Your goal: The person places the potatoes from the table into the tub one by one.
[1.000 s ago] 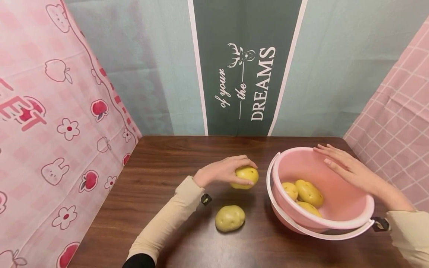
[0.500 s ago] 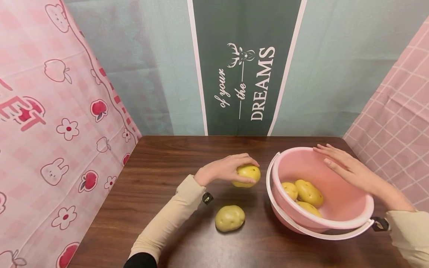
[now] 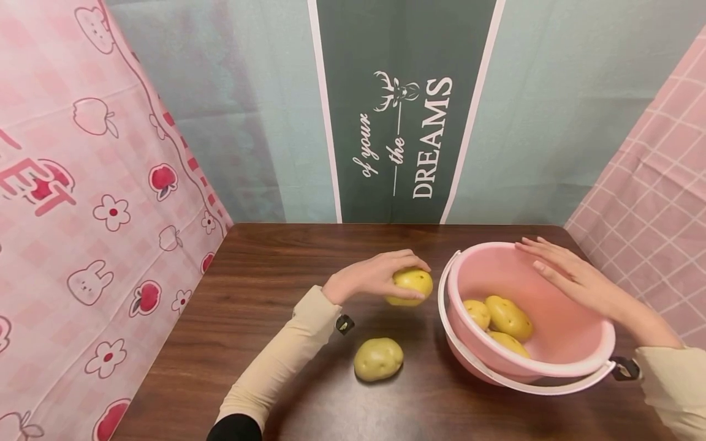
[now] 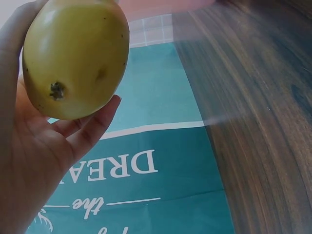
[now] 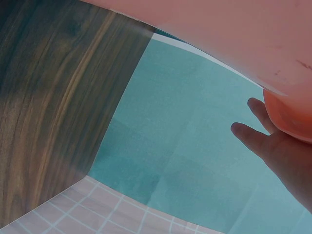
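My left hand (image 3: pixel 377 275) holds a yellow potato (image 3: pixel 410 285) above the table, just left of the pink bucket (image 3: pixel 573 337). In the left wrist view the fingers wrap one side of that potato (image 4: pixel 78 58), and a dark spot shows on its skin. Nearer me on the table lies a greener potato (image 3: pixel 379 359). Several yellow potatoes (image 3: pixel 508 318) sit inside the bucket, against its left side. My right hand (image 3: pixel 579 282) rests on the bucket's right rim with fingers extended. The right wrist view shows two straight fingertips beyond the bucket wall (image 5: pixel 234 39).
The bucket's white handle (image 3: pixel 496 376) hangs down around its front left side. The dark wooden table (image 3: pixel 265 263) ends at a green cloth backdrop (image 3: pixel 265 153). Pink patterned cloths stand on the left (image 3: pixel 127 245) and right (image 3: pixel 651 184).
My left hand has moved slightly to the right and away from me with the potato, closer to the bucket. The right hand, bucket and other potatoes stay where they were.
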Motion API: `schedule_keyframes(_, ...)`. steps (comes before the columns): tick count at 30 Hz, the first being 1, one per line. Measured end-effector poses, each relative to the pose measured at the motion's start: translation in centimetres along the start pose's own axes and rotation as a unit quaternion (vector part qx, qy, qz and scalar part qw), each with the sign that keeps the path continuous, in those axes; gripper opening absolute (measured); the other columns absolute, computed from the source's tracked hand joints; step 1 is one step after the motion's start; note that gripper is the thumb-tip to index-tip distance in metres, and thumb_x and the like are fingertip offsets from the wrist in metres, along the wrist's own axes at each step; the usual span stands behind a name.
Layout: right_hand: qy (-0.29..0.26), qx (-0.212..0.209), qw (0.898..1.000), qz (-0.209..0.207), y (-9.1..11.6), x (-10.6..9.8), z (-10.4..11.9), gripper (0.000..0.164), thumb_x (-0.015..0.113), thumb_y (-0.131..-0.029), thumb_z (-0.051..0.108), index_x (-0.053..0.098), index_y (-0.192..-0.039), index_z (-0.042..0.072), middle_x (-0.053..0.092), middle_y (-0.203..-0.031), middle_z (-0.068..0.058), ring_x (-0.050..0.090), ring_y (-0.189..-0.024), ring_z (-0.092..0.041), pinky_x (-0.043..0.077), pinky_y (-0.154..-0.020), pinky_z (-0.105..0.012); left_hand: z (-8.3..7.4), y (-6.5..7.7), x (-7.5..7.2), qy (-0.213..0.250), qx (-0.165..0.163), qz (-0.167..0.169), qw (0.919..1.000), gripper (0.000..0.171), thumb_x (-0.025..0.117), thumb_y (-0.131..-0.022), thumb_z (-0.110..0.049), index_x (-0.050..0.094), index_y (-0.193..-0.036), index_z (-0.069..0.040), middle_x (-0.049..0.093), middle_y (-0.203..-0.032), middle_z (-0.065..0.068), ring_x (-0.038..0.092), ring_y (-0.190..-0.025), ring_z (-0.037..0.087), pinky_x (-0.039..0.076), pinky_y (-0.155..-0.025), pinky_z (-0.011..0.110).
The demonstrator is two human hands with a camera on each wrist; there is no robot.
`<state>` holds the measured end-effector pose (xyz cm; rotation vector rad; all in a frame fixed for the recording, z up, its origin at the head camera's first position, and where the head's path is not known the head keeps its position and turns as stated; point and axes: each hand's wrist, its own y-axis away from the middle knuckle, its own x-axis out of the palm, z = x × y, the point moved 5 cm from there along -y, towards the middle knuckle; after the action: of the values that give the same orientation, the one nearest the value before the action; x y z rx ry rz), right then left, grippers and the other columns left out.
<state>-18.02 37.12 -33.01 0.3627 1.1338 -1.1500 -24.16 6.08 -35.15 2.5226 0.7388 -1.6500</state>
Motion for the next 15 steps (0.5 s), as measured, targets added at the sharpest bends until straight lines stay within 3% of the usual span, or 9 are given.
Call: schedule_keyframes(15, 0.001, 0.001, 1.0, 0.001, -0.05, 0.09, -0.11, 0.046, 0.05, -0.093, 0.007, 0.045, -0.138, 0.014, 0.037, -0.143, -0.018, 0.01, -0.136, 0.007, 0.005, -0.104, -0.009, -0.32, -0.54, -0.6, 0.0, 0.004, -0.007, 1.0, 0.049, 0.062, -0.08, -0.054, 0.054, -0.12, -0.027, 0.05, -0.105, -0.015, 0.046, -0.095, -0.003, 0.04, -0.08, 0.013)
